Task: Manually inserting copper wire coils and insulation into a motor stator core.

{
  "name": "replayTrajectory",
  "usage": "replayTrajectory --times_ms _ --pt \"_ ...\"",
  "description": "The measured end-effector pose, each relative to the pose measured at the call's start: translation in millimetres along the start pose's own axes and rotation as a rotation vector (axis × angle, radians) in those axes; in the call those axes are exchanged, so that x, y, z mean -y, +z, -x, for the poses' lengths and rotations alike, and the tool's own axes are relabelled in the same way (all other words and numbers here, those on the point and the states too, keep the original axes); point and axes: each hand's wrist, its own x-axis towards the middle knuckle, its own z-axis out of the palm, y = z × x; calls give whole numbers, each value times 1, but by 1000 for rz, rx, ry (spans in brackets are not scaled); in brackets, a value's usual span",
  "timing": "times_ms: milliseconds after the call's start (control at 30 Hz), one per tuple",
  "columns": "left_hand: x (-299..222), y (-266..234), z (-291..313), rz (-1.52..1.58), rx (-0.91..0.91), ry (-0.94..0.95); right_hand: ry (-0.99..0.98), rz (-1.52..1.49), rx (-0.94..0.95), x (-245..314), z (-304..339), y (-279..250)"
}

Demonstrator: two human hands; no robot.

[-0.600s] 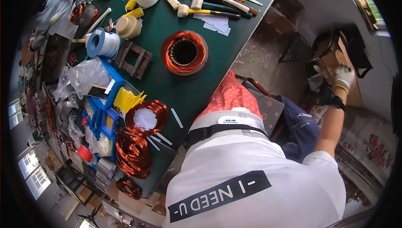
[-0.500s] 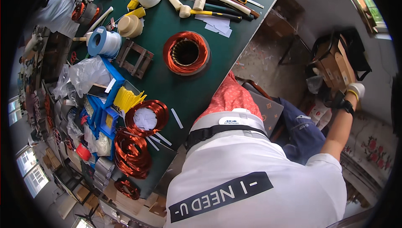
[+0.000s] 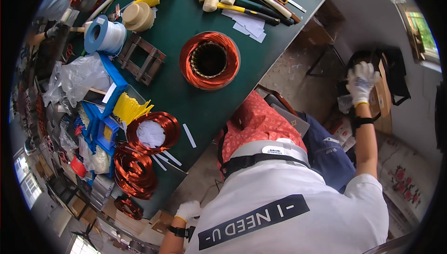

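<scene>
My right hand (image 3: pixel 362 82), in a white glove with a yellow cuff, reaches out at the right with its fingers spread. It is over the edge of a cardboard box (image 3: pixel 382 96) beside a black bag (image 3: pixel 399 79); nothing shows in its grasp. My left hand (image 3: pixel 188 211), also gloved, is low at the left by my waist, below the table's edge. Its fingers are partly hidden by my white shirt. On the green table (image 3: pixel 209 114) stands a round stator core wound with copper wire (image 3: pixel 188 63), apart from both hands.
Copper wire coils (image 3: pixel 135 172) lie at the table's near left, beside blue bins (image 3: pixel 108 135) and yellow strips (image 3: pixel 130 108). A wire spool (image 3: pixel 98 37), a metal frame (image 3: pixel 141 59) and mallets (image 3: pixel 210 4) lie farther off. A dark blue garment (image 3: pixel 328 149) hangs right of my lap. Another person works far left.
My right hand has moved up and leftward from the box's lower right side, and its fingers have spread. My left hand has come into view at the lower left. The view has shifted slightly.
</scene>
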Motion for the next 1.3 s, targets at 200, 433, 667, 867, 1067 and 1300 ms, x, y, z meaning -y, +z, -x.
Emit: replayTrajectory --times_ms 200,433,667,867,1067,1300 --pt "-57 -66 -28 -284 -826 165 -644 263 1298 157 80 74" --pt "-102 -171 -116 -199 -1636 595 -506 -198 1303 296 195 171" --pt "-51 -171 -213 -727 -1740 550 -1093 -445 953 366 227 234" --pt "-62 -171 -193 -665 -1597 669 -1200 -465 1245 362 194 207" --pt "-88 -185 -185 -587 -1460 860 -989 -571 1192 341 151 229" --pt "-106 -208 -163 -437 -1498 803 -1370 -214 1063 409 32 163"
